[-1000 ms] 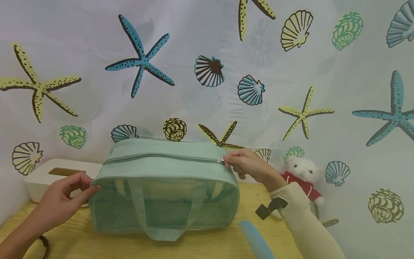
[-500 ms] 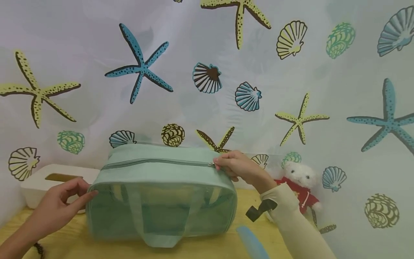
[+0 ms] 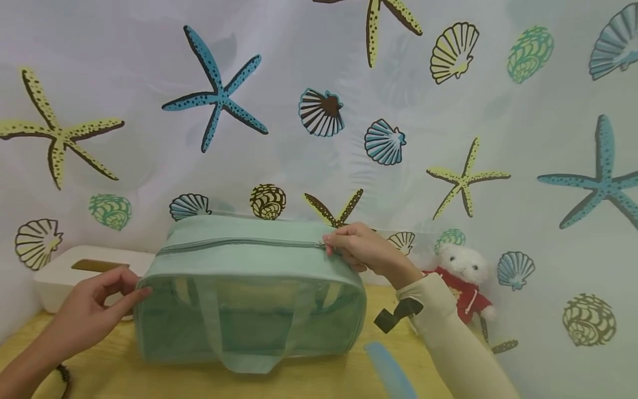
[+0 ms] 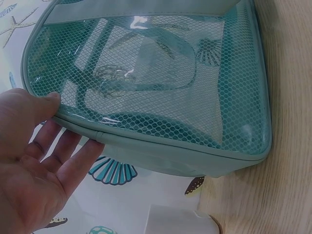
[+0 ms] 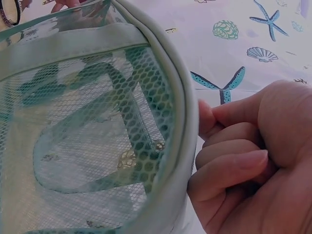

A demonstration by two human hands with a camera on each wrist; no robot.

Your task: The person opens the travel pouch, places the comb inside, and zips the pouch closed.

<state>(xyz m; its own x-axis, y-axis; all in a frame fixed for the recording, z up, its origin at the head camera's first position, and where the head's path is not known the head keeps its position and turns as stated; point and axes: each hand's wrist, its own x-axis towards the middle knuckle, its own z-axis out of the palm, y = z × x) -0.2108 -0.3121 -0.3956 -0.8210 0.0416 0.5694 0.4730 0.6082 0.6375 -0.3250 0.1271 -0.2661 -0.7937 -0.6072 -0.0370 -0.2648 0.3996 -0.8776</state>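
Note:
A mint-green toiletry bag [image 3: 234,260] with clear sides and a mesh lining stands on the table, its strap handle [image 3: 211,318] hanging down the front. Along its top runs a zipper [image 3: 249,241]. My right hand [image 3: 366,249] pinches the zipper pull [image 3: 320,244] near the right end, thumb against index finger. In the right wrist view the other fingers are curled beside the bag's rounded edge, which hides the pull. At the upper left corner my left hand [image 3: 97,305] grips the bag's piped edge [image 4: 92,132], thumb on the clear panel and fingers behind it.
A white tissue box [image 3: 55,277] stands behind my left hand. Right of the bag lie a light blue comb-like object [image 3: 389,368] and a white plush bear [image 3: 463,266] in red. A dark coiled hair tie [image 3: 65,377] is at lower left. A shell-patterned sheet [image 3: 299,55] hangs behind.
My right hand has drawn the zipper pull a short way left along the bag's top. The left hand keeps its grip on the corner. The head view has shifted slightly.

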